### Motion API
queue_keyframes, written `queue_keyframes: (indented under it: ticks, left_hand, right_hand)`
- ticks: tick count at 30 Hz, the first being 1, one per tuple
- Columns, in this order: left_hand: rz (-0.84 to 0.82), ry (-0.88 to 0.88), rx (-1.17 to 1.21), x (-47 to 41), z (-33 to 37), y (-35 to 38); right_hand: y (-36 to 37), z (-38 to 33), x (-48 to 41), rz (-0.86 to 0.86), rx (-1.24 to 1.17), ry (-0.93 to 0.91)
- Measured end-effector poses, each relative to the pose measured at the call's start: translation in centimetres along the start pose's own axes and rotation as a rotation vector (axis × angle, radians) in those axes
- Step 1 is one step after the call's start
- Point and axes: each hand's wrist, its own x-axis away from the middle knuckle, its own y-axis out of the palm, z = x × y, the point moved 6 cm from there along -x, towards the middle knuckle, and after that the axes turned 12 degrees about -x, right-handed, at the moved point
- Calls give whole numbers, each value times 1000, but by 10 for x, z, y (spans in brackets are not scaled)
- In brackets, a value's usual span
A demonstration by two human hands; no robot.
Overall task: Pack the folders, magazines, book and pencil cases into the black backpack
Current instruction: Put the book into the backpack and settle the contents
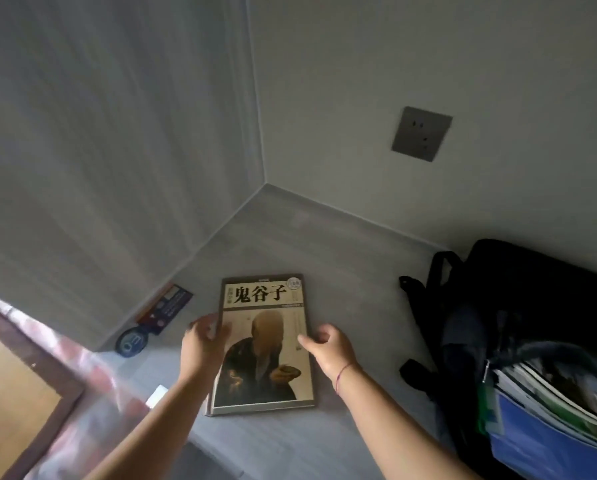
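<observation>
Two grips clamp the book (262,341), which lies flat on the grey surface (342,271), left of the black backpack (532,289): the left grip (203,337) curls round the spine edge, and the right grip (324,344) pinches the opposite edge, thumb on the cover. Likely faults: the smooth rigid cover could slip from shallow edge holds, or a corner could snag the soft backpack mouth, crowded by a blue folder (539,448) and magazines (567,400).

A grey socket (421,134) on the wall (324,81); a dark leaflet (167,308) touching a round disc (132,342).
</observation>
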Motion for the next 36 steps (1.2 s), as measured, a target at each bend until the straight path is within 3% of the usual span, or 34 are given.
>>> queue_keyframes:
  ticks: [5, 11, 14, 24, 29, 36]
  left_hand:
    - [-154, -234, 214, 6, -23, 11]
    - [-235, -440, 364, -7, -29, 17]
    - [-297, -471, 356, -17, -32, 19]
    - [-547, -362, 396, -7, -7, 36]
    - [-774, -243, 392, 18, 40, 62]
    - [-949, 92, 60, 84, 163, 117]
  right_hand:
    - [15, -3, -9, 89, 61, 72]
    - [18, -3, -18, 114, -74, 169]
    - [20, -3, -20, 126, -78, 175]
    - [2, 9, -1, 82, -227, 217]
    - [-65, 9, 30, 153, -309, 102]
    - [-194, 9, 112, 349, -441, -104]
